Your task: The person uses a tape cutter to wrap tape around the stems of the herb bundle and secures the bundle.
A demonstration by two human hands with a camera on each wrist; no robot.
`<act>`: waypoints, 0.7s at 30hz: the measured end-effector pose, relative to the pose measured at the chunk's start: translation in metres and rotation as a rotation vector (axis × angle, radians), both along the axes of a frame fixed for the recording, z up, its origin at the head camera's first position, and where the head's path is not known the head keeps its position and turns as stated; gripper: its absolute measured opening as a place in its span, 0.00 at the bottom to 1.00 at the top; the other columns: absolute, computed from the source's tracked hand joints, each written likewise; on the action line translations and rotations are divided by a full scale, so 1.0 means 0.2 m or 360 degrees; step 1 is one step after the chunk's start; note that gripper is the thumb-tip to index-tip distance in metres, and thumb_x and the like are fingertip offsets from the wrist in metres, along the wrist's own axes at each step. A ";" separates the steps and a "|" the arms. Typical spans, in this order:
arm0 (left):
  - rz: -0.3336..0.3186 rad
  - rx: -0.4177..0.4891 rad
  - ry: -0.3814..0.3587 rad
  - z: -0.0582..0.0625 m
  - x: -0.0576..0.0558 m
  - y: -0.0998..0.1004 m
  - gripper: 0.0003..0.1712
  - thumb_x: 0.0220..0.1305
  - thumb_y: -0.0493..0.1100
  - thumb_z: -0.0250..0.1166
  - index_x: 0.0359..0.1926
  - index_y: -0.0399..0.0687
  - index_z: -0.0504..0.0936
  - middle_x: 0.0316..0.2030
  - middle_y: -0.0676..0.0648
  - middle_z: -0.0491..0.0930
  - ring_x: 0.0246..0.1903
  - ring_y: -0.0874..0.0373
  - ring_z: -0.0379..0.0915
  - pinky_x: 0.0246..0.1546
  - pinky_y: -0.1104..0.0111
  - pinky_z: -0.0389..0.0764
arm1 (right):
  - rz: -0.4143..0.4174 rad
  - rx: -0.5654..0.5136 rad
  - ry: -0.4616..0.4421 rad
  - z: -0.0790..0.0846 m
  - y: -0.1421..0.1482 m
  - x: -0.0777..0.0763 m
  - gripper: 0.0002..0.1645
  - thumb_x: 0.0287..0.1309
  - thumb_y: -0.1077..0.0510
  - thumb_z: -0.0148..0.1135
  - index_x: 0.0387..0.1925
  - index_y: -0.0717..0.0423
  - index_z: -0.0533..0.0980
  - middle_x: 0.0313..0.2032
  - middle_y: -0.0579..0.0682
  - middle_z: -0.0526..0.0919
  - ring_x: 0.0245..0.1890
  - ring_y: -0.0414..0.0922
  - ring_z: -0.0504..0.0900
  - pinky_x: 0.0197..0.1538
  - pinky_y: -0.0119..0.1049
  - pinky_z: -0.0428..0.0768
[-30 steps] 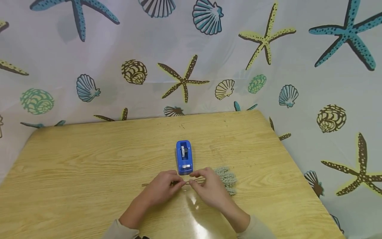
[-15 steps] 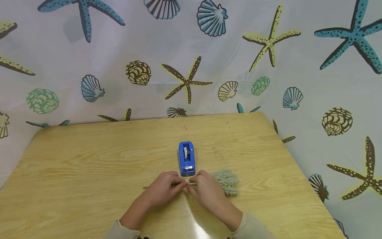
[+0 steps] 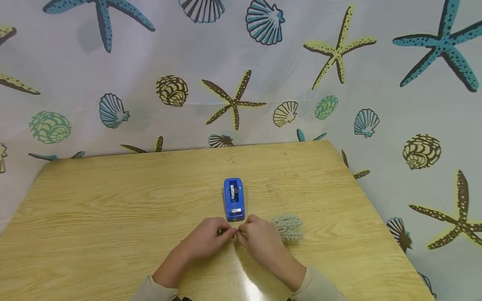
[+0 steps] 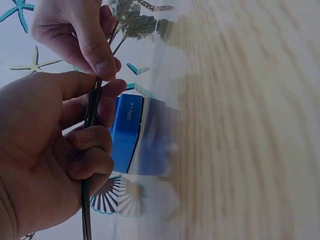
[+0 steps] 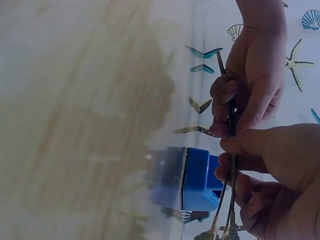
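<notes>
A bunch of thin dark stems with fluffy pale green flower heads is held between both hands, heads to the right. My left hand grips the stems, its thumb and forefinger pinching them near the middle while other fingers curl round the lower part. Right beside those fingertips, my right hand pinches the same stems with thumb and forefinger. Toward the heads the stems fan apart, as the right wrist view shows. A blue tape dispenser stands just beyond the fingertips.
The wood-grain table has a glossy top that reflects light near the front. Behind it and along its right side hangs a white cloth printed with starfish and shells.
My right hand's fingers have drawn in on the stems and come up against the left fingertips. The stem ends left of the left hand have dropped mostly out of sight.
</notes>
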State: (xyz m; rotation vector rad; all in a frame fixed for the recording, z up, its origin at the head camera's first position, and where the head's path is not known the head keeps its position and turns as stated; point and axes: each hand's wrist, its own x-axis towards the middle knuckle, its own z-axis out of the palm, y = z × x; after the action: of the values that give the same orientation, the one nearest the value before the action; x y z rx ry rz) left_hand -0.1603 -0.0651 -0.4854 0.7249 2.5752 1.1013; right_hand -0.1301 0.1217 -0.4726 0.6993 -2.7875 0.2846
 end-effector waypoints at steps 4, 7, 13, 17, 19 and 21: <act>0.0069 0.0056 -0.0077 0.01 0.01 0.01 0.12 0.71 0.46 0.62 0.34 0.50 0.90 0.29 0.54 0.82 0.28 0.63 0.70 0.29 0.72 0.73 | -0.0021 -0.0007 -0.0019 0.00 0.01 0.00 0.08 0.59 0.49 0.70 0.33 0.47 0.89 0.28 0.42 0.84 0.23 0.35 0.78 0.23 0.25 0.74; 0.0123 0.0086 -0.0065 0.01 0.01 0.01 0.10 0.69 0.45 0.64 0.35 0.52 0.91 0.28 0.56 0.82 0.28 0.63 0.70 0.29 0.73 0.73 | -0.0056 -0.0019 -0.0060 0.01 0.01 0.00 0.08 0.58 0.48 0.71 0.33 0.46 0.89 0.27 0.42 0.83 0.21 0.34 0.77 0.22 0.24 0.72; 0.0170 0.0135 0.0015 0.00 0.02 0.02 0.08 0.66 0.45 0.67 0.34 0.53 0.92 0.27 0.56 0.82 0.27 0.66 0.70 0.29 0.74 0.72 | -0.0108 -0.0047 -0.0199 0.03 0.00 0.00 0.11 0.59 0.46 0.69 0.35 0.47 0.89 0.27 0.42 0.82 0.22 0.35 0.77 0.23 0.25 0.72; 0.0181 0.0118 0.0082 0.01 0.03 0.02 0.07 0.65 0.44 0.68 0.34 0.51 0.92 0.27 0.56 0.82 0.26 0.67 0.69 0.28 0.75 0.72 | -0.0043 -0.0084 -0.0279 0.04 0.02 0.00 0.12 0.62 0.48 0.68 0.38 0.50 0.88 0.31 0.44 0.84 0.26 0.37 0.80 0.28 0.27 0.77; 0.0180 0.0105 0.0120 0.01 0.04 0.03 0.06 0.65 0.43 0.69 0.34 0.50 0.92 0.27 0.56 0.82 0.26 0.67 0.69 0.27 0.75 0.72 | 0.0001 -0.0101 -0.0309 0.06 0.02 0.00 0.12 0.64 0.50 0.67 0.40 0.52 0.87 0.33 0.45 0.84 0.28 0.37 0.81 0.30 0.27 0.78; 0.0179 0.0099 0.0157 0.02 0.04 0.03 0.06 0.64 0.41 0.69 0.34 0.48 0.92 0.27 0.55 0.82 0.26 0.68 0.69 0.28 0.75 0.73 | 0.0026 -0.0089 -0.0329 0.06 0.03 -0.01 0.11 0.65 0.51 0.65 0.42 0.52 0.87 0.34 0.45 0.83 0.29 0.38 0.81 0.30 0.27 0.78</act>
State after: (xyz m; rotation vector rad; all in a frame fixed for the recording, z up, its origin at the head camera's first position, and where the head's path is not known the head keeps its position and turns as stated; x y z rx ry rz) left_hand -0.1520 -0.0593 -0.4822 0.6717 2.7049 1.2134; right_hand -0.1312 0.1275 -0.4601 0.7169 -2.9552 0.4603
